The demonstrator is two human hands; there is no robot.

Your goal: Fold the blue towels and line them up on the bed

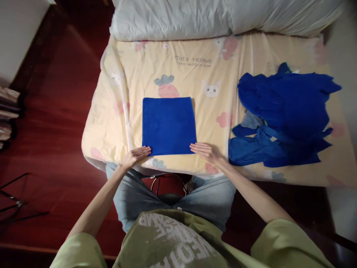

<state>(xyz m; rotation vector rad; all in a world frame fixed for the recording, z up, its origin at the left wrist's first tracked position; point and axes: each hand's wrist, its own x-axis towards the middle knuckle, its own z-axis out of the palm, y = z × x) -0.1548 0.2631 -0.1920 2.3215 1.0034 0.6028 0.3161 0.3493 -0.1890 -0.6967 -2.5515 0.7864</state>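
A blue square cloth (169, 125) lies flat and smooth on the bed in front of me. My left hand (136, 156) rests at its near left corner, the fingertips stretched out over the edge. At the near right corner, the outstretched fingers of my right hand (205, 150) touch the cloth in the same way. Both thumbs are hard to make out. To the right, a loose pile of blue cloths (290, 100) lies rumpled, with a grey-blue piece (251, 121) showing among them.
The bed has a pale yellow sheet (195, 74) printed with rabbits and carrots. A rolled white quilt (173, 20) runs along its far side. Dark red floor (64, 111) lies to the left, with a black tripod leg (16, 203) near it. A wall stands at the right.
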